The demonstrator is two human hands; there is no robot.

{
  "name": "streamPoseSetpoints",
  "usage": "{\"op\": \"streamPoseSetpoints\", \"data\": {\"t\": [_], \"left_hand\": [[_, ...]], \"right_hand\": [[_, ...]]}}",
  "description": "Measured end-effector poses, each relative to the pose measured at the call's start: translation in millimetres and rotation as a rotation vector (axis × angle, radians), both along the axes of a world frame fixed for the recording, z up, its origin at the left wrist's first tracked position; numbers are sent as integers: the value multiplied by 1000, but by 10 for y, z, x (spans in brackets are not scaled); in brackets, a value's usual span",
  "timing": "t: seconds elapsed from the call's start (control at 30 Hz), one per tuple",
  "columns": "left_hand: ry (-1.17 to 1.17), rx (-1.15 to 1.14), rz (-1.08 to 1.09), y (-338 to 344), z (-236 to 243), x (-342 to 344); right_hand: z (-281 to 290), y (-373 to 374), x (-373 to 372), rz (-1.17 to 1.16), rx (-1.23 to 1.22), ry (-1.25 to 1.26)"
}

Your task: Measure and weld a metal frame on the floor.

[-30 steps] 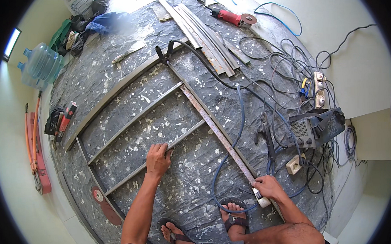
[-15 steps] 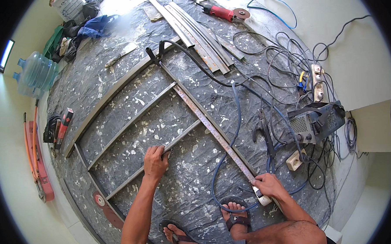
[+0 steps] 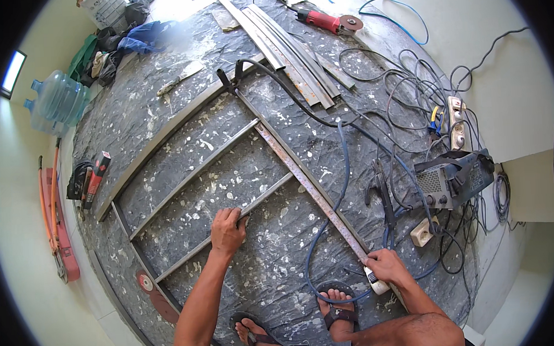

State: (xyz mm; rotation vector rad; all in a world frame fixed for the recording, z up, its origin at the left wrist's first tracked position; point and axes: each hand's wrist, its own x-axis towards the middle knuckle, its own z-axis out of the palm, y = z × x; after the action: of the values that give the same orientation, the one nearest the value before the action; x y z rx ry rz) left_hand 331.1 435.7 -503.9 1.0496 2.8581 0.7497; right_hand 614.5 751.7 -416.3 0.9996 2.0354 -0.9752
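A metal frame (image 3: 190,170) of rails and crossbars lies on the paint-spattered floor covering. My left hand (image 3: 229,231) grips the lower crossbar (image 3: 267,192) with bent fingers. My right hand (image 3: 386,267) is closed on a white tape measure (image 3: 378,283) at the lower end of the frame's right rail. Its long, mottled blade (image 3: 308,184) runs along that rail up to the middle crossbar. A black clamp-like piece (image 3: 228,85) sits at the frame's top corner.
Loose metal bars (image 3: 294,61), a red grinder (image 3: 323,21), tangled cables (image 3: 403,87), a power strip (image 3: 456,122) and a welding machine (image 3: 450,181) surround the frame. Bolt cutters (image 3: 55,226), water jugs (image 3: 57,99) and discs (image 3: 152,290) are left; my sandaled feet (image 3: 336,306) are below.
The whole view shifts slightly back and forth. My hands keep their grips on the crossbar and the tape measure, with no clear movement along the frame.
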Motion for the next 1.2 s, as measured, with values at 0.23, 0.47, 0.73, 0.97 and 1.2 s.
{"op": "streamPoseSetpoints", "data": {"t": [0.23,0.47,0.73,0.97,1.2], "left_hand": [[-29,23,4,4,-2,-5],[-35,17,5,1,6,2],[-26,8,-19,-54,-45,-21],[-44,14,4,-21,-2,2],[-24,40,-21,25,-26,9]], "right_hand": [[-32,1,34,-2,-1,4],[-38,-6,59,26,21,34],[-291,-374,417,-116,-826,133],[-77,-843,-65,-224,-890,125],[-89,-1383,-844,513,-49,383]]}}
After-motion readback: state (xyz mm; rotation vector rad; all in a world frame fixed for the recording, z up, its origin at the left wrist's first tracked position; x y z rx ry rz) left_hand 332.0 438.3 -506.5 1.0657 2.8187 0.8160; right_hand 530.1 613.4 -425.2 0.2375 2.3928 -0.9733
